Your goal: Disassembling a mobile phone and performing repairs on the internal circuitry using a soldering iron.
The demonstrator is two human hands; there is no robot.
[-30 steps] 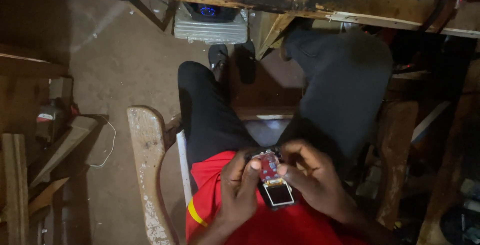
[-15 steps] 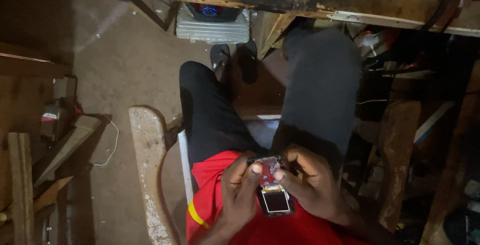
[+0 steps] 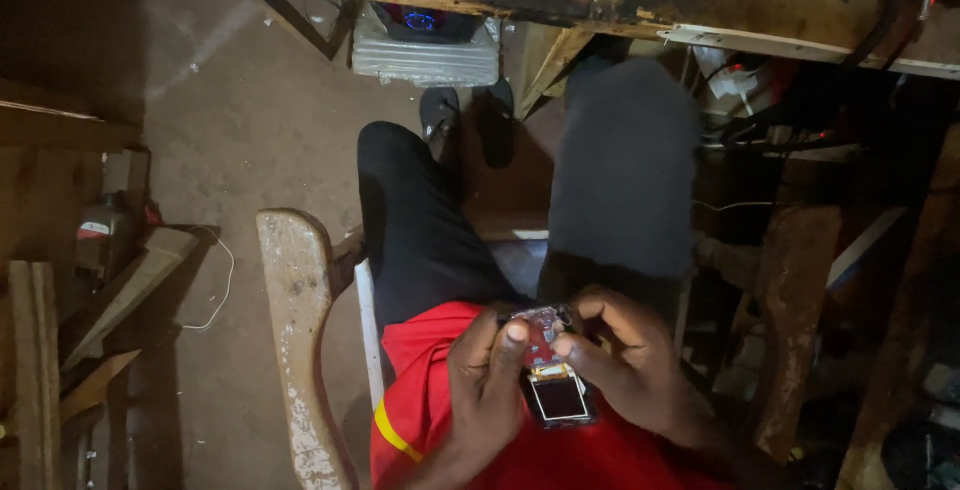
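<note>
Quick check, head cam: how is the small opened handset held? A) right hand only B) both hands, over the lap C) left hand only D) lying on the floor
B: the left hand and the right hand both grip the small opened handset, its circuit board exposed, above the red shirt on the lap.
</note>
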